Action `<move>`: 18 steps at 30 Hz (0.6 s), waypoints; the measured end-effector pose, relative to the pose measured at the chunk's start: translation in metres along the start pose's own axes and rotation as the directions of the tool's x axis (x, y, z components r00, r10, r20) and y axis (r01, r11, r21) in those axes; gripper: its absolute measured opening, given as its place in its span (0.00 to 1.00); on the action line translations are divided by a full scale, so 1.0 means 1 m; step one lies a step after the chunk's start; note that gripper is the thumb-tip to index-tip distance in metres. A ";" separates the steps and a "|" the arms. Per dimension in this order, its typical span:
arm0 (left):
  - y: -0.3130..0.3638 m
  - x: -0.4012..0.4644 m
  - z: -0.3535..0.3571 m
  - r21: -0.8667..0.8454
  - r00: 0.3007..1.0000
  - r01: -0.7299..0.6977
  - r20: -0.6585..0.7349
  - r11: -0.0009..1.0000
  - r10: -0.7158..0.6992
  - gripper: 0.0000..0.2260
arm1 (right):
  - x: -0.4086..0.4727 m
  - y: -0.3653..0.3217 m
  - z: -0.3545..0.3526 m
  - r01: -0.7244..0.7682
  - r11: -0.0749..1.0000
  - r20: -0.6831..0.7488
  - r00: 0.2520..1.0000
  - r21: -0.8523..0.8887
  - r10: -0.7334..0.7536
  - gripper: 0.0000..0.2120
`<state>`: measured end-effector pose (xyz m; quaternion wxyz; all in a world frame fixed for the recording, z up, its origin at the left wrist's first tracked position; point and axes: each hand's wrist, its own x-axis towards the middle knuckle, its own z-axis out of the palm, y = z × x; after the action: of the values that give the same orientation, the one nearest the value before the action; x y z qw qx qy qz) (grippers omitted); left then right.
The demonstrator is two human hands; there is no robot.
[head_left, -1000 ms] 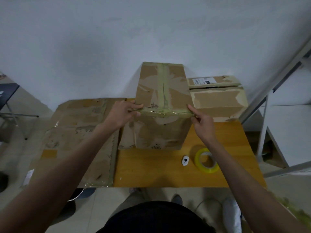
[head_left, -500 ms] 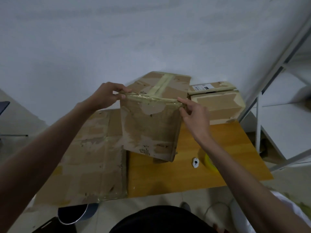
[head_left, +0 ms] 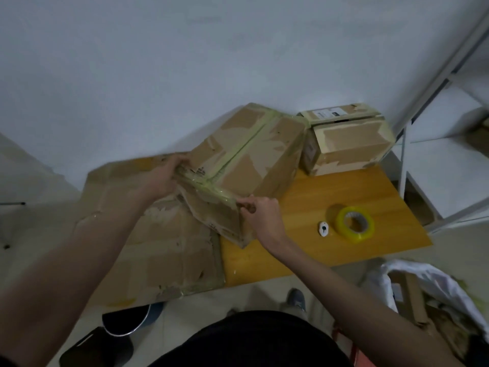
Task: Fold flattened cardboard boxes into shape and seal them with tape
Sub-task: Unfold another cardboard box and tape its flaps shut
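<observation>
The taped box point(head_left: 246, 165) sits tilted in the middle of the view, its near lower corner down where the flat cardboard point(head_left: 164, 250) meets the wooden table point(head_left: 344, 197), its far end raised toward the wall at 12 o'clock; that tilt probably serves to turn it to another face or to carry it off. The left hand point(head_left: 165, 178) curls its fingers round the box's near left corner, at about 9 o'clock from the box's middle, while the right hand point(head_left: 260, 213) pinches the near right corner where yellowish tape runs along the edge, at about 5 o'clock. Gripping two corners of one edge lets the person swing the whole box without crushing the sides. A strip of tape already runs down the top seam, so this face looks sealed. The tape roll point(head_left: 354, 223) and a small white cutter point(head_left: 323, 229) lie at 3 o'clock from the right hand, within easy reach for the next seam. A second box point(head_left: 349, 144) stands at 2 o'clock against the wall, likely set aside.
</observation>
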<state>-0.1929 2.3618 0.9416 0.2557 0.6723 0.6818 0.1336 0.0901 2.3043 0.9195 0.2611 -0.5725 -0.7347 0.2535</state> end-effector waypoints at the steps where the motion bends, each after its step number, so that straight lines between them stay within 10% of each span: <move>1: -0.004 -0.001 0.003 0.000 1.000 0.029 -0.005 1.000 -0.029 0.31 | 0.003 0.002 -0.002 -0.005 1.000 0.014 1.000 -0.008 0.005 0.11; 10: 0.048 -0.001 0.071 -0.018 0.950 0.279 -0.141 0.960 -0.278 0.28 | 0.115 0.070 -0.073 -0.091 0.993 -0.004 0.996 -0.076 0.091 0.09; 18: 0.113 -0.037 0.134 -0.417 0.757 0.430 -0.318 0.801 -0.571 0.41 | 0.232 0.155 -0.114 -0.067 0.964 0.117 0.988 -0.257 0.100 0.19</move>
<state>-0.0275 2.3105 0.8961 0.2310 0.3654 0.8462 0.3115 0.2285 2.5715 0.9212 0.1274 -0.6141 -0.7513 0.2052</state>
